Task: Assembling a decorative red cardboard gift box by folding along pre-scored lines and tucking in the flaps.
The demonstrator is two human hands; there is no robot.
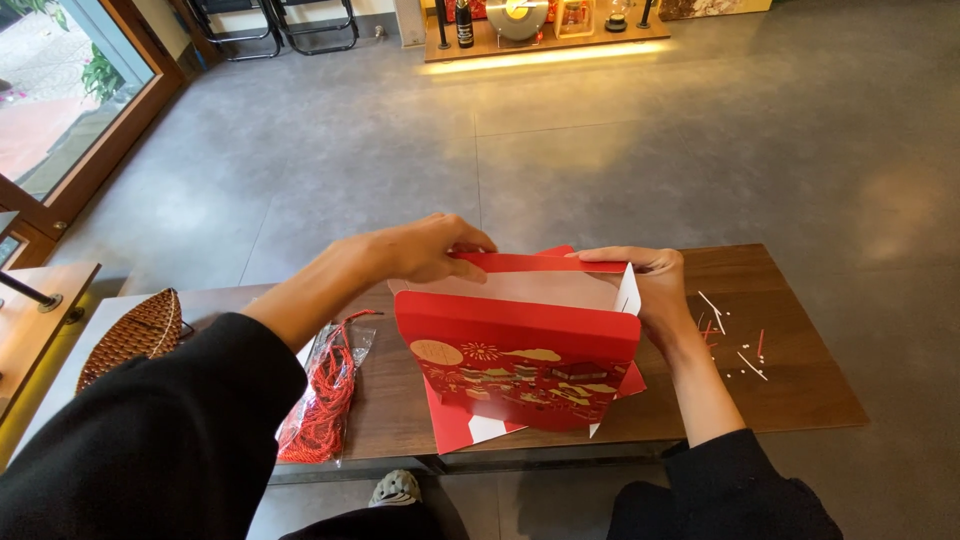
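Currently both hands, left (425,250) and right (650,285), pinch the rear wall of an open red box (520,350); inside unseen. Bagged red cord (325,395) lies on the counter (800,380).

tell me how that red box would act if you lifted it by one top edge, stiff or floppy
The red box looks like thin folded card, white inside and open at the top, so it is probably light and would flex. The left hand and right hand each hold its top edges, suggesting the walls may sag or splay unsupported. Standing tall and seemingly empty, it could tip easily.
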